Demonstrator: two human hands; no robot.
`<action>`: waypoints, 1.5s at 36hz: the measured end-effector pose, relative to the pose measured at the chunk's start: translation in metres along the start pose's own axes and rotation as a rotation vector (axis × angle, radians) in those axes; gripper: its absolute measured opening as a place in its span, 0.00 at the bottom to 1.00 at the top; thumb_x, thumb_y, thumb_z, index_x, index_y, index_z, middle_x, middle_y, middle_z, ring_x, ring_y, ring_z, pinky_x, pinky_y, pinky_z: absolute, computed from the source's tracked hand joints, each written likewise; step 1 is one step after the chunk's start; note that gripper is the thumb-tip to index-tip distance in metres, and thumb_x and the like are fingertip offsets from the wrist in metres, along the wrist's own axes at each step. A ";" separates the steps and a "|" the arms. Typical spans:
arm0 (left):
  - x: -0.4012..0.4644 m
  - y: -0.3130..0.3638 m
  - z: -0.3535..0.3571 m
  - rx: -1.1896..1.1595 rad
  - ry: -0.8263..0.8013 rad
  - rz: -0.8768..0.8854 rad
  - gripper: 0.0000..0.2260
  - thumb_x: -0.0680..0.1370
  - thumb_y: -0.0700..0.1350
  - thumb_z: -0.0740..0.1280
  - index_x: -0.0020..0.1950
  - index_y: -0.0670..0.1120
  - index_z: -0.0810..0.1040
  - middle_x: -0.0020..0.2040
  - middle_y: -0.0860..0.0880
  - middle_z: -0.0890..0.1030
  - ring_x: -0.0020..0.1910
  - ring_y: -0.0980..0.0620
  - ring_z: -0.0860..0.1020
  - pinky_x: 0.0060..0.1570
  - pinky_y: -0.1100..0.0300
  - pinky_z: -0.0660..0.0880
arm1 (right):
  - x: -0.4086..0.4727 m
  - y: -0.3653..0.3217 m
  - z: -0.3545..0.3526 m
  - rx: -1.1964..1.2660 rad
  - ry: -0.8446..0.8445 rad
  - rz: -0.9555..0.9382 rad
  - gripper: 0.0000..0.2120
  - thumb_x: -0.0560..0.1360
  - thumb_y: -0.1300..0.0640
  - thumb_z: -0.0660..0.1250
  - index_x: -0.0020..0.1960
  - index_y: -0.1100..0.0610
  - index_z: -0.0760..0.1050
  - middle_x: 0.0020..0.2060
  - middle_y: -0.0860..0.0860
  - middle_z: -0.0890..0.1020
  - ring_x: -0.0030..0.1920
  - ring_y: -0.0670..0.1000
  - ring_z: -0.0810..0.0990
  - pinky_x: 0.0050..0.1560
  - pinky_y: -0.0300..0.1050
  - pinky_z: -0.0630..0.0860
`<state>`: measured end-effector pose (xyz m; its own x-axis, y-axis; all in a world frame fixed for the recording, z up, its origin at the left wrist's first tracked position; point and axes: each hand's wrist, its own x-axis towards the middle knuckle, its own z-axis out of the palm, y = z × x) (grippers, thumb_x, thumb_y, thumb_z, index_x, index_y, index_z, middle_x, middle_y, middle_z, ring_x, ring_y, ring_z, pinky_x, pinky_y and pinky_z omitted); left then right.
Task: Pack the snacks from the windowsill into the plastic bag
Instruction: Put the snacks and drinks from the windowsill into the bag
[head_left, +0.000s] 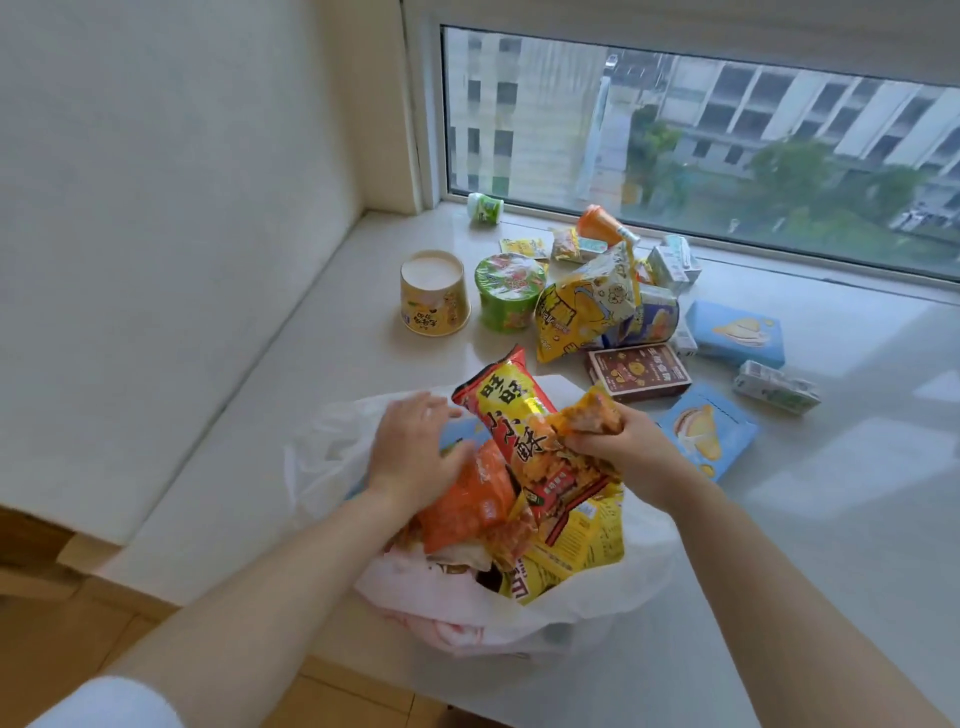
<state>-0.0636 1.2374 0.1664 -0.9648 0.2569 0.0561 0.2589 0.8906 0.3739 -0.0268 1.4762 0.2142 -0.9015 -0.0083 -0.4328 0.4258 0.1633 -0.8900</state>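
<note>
A white plastic bag (613, 603) lies open on the near part of the windowsill (322, 332), stuffed with snack packets. My left hand (415, 452) rests flat on an orange packet (467, 504) at the bag's mouth. My right hand (623, 441) grips the top of a small orange-yellow packet (592, 413) above the bag. A long red and yellow packet (514, 410) sticks out between my hands. Yellow packets (582, 540) fill the bag's right side.
Farther back on the sill stand a yellow cup (434, 293), a green noodle cup (509, 291), a yellow chip bag (587, 301), a brown box (636, 371), blue boxes (737, 332) (706, 431), small cartons (776, 387) and an orange bottle (602, 226). The window runs behind, a wall stands left.
</note>
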 end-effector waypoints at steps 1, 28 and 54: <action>0.005 -0.010 -0.004 0.091 0.065 -0.018 0.20 0.75 0.53 0.66 0.65 0.49 0.74 0.65 0.49 0.73 0.66 0.46 0.68 0.67 0.54 0.59 | 0.001 -0.001 0.002 0.025 -0.014 0.004 0.12 0.66 0.61 0.75 0.48 0.54 0.80 0.45 0.57 0.85 0.48 0.60 0.84 0.57 0.62 0.77; 0.064 -0.088 -0.065 -0.091 0.112 -0.420 0.19 0.82 0.53 0.55 0.48 0.42 0.79 0.47 0.40 0.81 0.47 0.40 0.77 0.39 0.56 0.67 | 0.076 -0.021 0.122 -0.682 -0.146 0.039 0.06 0.71 0.56 0.71 0.46 0.57 0.77 0.39 0.52 0.79 0.40 0.50 0.77 0.32 0.38 0.70; 0.049 -0.105 -0.043 0.110 -0.183 -0.329 0.18 0.82 0.54 0.54 0.53 0.46 0.79 0.52 0.43 0.80 0.49 0.42 0.78 0.40 0.58 0.69 | 0.059 -0.042 0.099 -0.581 0.398 0.025 0.05 0.71 0.55 0.67 0.42 0.57 0.79 0.37 0.54 0.79 0.43 0.57 0.77 0.42 0.46 0.73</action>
<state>-0.1404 1.1405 0.1697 -0.9755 0.0047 -0.2200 -0.0500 0.9690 0.2421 -0.0899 1.3708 0.2118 -0.8991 0.3457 -0.2685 0.4364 0.6602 -0.6113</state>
